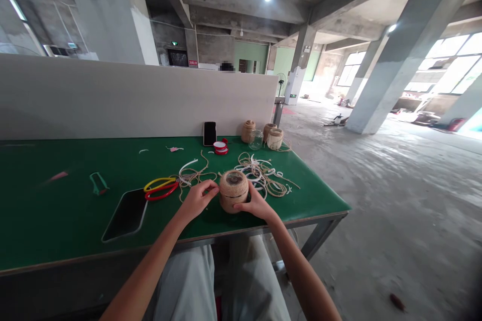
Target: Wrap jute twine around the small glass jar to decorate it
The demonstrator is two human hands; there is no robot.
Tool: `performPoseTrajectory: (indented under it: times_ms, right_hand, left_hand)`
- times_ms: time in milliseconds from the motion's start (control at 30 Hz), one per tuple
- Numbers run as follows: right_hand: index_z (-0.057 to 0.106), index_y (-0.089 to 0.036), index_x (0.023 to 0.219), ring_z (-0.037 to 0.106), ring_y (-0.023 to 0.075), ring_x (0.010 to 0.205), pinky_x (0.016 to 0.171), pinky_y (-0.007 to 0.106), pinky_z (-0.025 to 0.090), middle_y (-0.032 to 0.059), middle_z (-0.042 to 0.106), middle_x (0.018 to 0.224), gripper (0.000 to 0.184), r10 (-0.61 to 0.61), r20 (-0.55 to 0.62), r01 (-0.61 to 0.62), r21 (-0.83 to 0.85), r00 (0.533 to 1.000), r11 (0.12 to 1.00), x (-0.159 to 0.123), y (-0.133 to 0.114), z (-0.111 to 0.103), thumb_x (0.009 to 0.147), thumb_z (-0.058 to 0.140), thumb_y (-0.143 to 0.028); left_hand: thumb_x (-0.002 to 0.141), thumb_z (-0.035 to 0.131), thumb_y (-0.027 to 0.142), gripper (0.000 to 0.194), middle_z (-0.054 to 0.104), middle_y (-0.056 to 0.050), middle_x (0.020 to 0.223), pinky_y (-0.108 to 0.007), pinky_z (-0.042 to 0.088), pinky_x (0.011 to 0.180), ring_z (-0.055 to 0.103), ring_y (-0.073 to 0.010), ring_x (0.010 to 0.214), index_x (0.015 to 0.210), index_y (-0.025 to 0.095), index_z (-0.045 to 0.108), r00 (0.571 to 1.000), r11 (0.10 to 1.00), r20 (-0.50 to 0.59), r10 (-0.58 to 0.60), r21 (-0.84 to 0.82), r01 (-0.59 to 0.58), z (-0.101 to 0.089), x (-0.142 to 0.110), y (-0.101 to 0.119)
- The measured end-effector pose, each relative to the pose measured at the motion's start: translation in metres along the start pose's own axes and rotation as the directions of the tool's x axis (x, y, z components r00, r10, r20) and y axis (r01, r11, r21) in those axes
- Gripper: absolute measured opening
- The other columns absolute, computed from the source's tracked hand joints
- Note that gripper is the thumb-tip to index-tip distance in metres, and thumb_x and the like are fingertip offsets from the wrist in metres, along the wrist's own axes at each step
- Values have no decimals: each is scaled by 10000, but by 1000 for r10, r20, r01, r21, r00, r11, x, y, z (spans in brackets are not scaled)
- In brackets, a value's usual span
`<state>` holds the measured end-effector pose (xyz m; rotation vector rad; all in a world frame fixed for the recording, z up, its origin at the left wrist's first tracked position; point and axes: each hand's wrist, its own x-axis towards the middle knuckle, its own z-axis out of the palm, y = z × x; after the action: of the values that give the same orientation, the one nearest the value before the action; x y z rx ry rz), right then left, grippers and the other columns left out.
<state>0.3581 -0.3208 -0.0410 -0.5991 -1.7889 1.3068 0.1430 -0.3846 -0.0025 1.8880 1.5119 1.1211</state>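
Overlooking twine (234, 190), green workbench (56, 220), concrete hall (376, 200)

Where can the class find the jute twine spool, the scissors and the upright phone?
jute twine spool (234, 195): head view, on its wrapped side
scissors (161, 191): head view, on the red handle
phone (210, 133): head view, on its dark face

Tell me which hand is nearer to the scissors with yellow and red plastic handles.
Left. The left hand is beside the scissors; the right hand is farther, past the jute twine roll.
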Motion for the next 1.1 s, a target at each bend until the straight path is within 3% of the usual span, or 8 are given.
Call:
performPoseTrajectory:
  times_ms: [167, 267, 367, 533, 633, 767, 933, 1100]
  right_hand:
    - [366, -236, 1360, 441, 262, 1279, 1098, 441, 299, 64, 508, 1346, 907, 6, 24, -6, -14, 1000, 1000, 2, 4, -6, 572, 813, -286]
    - [350, -233, 1369, 425, 257, 1292, 1105, 432, 289, 63, 492, 1362, 911, 8, 42, -7, -24, 999, 1000, 3, 5, -7, 585, 809, -299]
    - [331, -237, 1379, 416, 255, 1298, 1104, 425, 292, 65, 474, 1375, 917, -1, 59, 2, -18, 998, 1000, 3, 5, -7, 596, 805, -306]
    - [229, -237, 1425, 339, 251, 1347, 1125, 414, 248, 78, 384, 1438, 1001, -9, 61, 13, -57, 998, 998, -1, 5, -5, 609, 798, -346]
    - [50, -239, 1458, 260, 260, 1384, 1139, 438, 197, 105, 287, 1481, 1186, -12, -21, 10, -114, 1000, 993, -9, 4, 0, 568, 823, -372]
    - [-63, -252, 1447, 328, 275, 1344, 1118, 464, 231, 128, 358, 1412, 1240, -30, -183, -5, -187, 983, 982, -22, 2, 15, 581, 817, -362]
    - [-9, -273, 1432, 414, 288, 1274, 1079, 467, 295, 110, 427, 1346, 1136, -55, -350, -40, -258, 935, 965, -24, 3, 34, 616, 780, -308]
    - [51, -260, 1436, 357, 319, 1304, 1088, 481, 274, 109, 403, 1371, 1088, -72, -391, -87, -376, 918, 922, -22, 3, 40, 615, 762, -326]
  left_hand:
    - [855, 475, 425, 268, 619, -48, 872, -242, 474, 599, 597, -186, 809, 814, 189, 595, 999, 1000, -46, 29, 8, -28, 5, 2, 1]
    - [846, 493, 418, 256, 595, -98, 1101, -268, 502, 675, 576, -230, 1014, 804, 189, 599, 995, 999, -98, 31, -27, -33, 7, 3, 0]
    - [838, 511, 425, 256, 529, -110, 1283, -325, 494, 841, 495, -258, 1187, 782, 188, 590, 996, 993, -84, 11, -116, -21, 8, 3, -1]
    - [833, 512, 445, 280, 587, -106, 1245, -370, 487, 879, 560, -256, 1111, 802, 175, 581, 999, 974, -20, -28, -227, 23, 11, 2, -3]
    - [837, 504, 448, 285, 592, -99, 1240, -363, 487, 865, 581, -249, 1072, 812, 177, 589, 999, 980, -20, -28, -200, 23, 12, 2, -4]
    - [849, 494, 423, 263, 607, -93, 1212, -359, 456, 903, 559, -244, 1105, 819, 182, 596, 999, 991, -39, 19, -132, -24, 10, 3, -4]
    - [867, 464, 426, 266, 654, -74, 1104, -348, 468, 879, 593, -225, 1023, 838, 191, 583, 997, 994, -73, 30, -102, -37, 11, -1, 1]
    - [860, 474, 416, 249, 650, -65, 1109, -317, 495, 781, 612, -222, 955, 815, 193, 574, 990, 999, -141, 3, -40, -8, 16, -7, 6]
